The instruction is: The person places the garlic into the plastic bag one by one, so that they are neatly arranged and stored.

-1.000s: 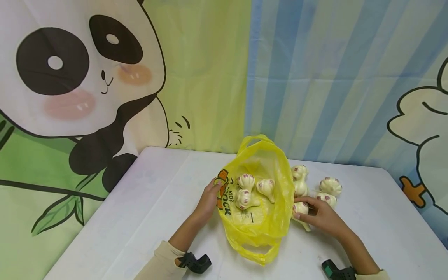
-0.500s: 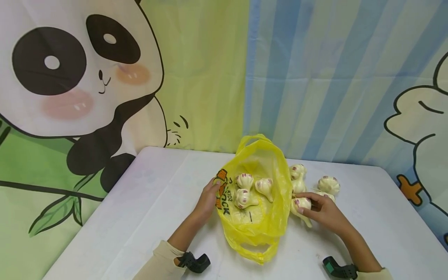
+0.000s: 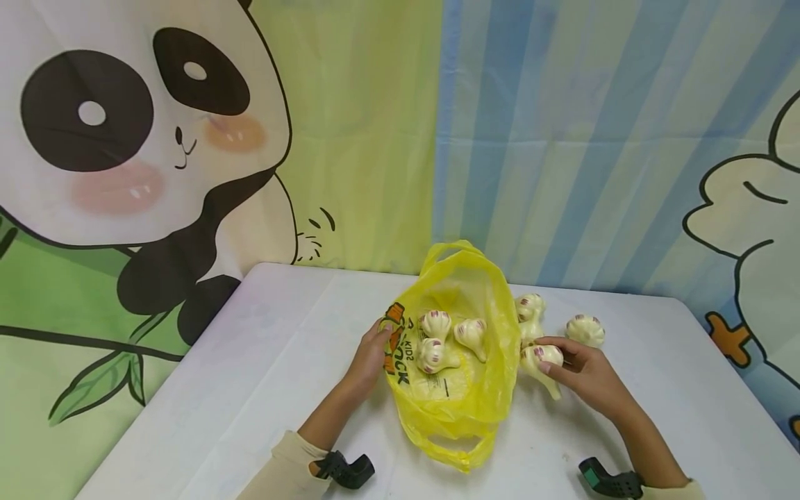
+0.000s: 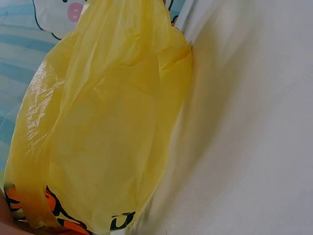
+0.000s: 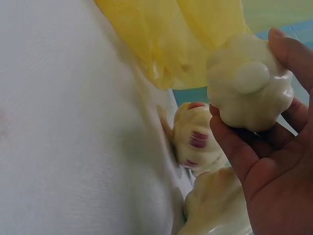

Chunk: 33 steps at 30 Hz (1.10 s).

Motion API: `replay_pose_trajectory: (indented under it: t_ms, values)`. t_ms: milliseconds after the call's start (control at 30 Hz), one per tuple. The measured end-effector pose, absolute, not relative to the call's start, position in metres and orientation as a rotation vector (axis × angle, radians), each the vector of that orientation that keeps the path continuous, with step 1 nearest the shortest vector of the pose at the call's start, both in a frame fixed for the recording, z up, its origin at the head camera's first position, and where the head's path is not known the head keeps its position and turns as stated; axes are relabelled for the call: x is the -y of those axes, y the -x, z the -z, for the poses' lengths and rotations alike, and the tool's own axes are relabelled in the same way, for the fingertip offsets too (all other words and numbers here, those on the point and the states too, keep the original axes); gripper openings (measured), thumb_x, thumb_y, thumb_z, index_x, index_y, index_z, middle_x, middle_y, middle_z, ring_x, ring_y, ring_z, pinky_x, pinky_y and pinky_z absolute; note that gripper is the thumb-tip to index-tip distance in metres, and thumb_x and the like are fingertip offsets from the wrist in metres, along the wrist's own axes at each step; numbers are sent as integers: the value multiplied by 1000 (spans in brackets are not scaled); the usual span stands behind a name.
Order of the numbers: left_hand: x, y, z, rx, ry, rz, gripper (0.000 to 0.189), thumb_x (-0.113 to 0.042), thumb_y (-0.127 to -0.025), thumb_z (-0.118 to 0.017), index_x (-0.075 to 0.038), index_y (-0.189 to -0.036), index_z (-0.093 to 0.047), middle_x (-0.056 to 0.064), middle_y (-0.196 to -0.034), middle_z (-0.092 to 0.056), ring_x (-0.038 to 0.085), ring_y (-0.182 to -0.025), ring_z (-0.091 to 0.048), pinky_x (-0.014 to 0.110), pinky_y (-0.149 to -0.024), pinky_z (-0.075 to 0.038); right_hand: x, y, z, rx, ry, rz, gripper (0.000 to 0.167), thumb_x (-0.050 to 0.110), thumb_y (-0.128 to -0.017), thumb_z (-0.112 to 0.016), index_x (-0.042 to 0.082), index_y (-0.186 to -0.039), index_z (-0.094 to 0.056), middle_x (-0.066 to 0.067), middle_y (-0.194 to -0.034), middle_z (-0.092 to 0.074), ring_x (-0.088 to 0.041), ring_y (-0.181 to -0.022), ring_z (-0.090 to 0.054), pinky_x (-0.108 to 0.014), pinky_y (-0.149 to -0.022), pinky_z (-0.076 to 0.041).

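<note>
My left hand [image 3: 370,357] pinches the left rim of a yellow plastic bag [image 3: 459,417], thumb inside the mouth. Three white garlic bulbs with purple patches, one of them this garlic bulb [image 3: 470,335], lie within the open bag. Just right of the bag, my right hand [image 3: 587,375] grips another garlic bulb [image 3: 542,357] between thumb and fingers, its stem pointing down. The right wrist view shows the round base of this held bulb [image 5: 249,83] facing the camera. In the left wrist view the bag [image 4: 107,122] fills the left half, and the hand is mostly hidden.
Beyond the right hand, a loose garlic bulb [image 3: 585,330] lies on the white table [image 3: 300,312], and a further garlic bulb [image 3: 530,307] sits against the bag's right side. A printed curtain [image 3: 362,139] hangs behind the table's back edge.
My right hand has shifted slightly right and away from me, carrying the garlic bulb off the bag's side. A bulb behind that hand is now covered. The left hand keeps its grip.
</note>
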<state>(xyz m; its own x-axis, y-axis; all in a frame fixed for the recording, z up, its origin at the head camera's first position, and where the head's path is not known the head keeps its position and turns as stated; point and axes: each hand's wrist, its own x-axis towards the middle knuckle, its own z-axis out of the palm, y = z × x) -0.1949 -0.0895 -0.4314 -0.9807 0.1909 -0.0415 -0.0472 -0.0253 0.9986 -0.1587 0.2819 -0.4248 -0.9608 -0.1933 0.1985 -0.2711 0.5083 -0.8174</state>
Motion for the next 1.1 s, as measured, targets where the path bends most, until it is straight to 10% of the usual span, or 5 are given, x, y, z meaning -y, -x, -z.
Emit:
replay_pose_trajectory:
  t_ms: [967,1100]
  values:
    - [89,193,425,-2068,-163,-2104,51,-34,-108,-30,-7,-150,-32,24,-116,-55,40,-112,-50,48,-101,-33,-264,168,377,2459,-589,-1488,35,5,-92,-67,0,-127,-60,3,-120,-59,-6,-97,-62,-20,-78,-52]
    - [89,193,425,-2054,-157,-2120,50,-33,-107,-31,-7,-150,-33,24,-118,-55,41,-112,-50,49,-101,-35,-261,172,363,2475,-610,-1485,36,6,-93,-66,2,-129,-59,6,-113,-62,-9,-84,-63,-22,-63,-54]
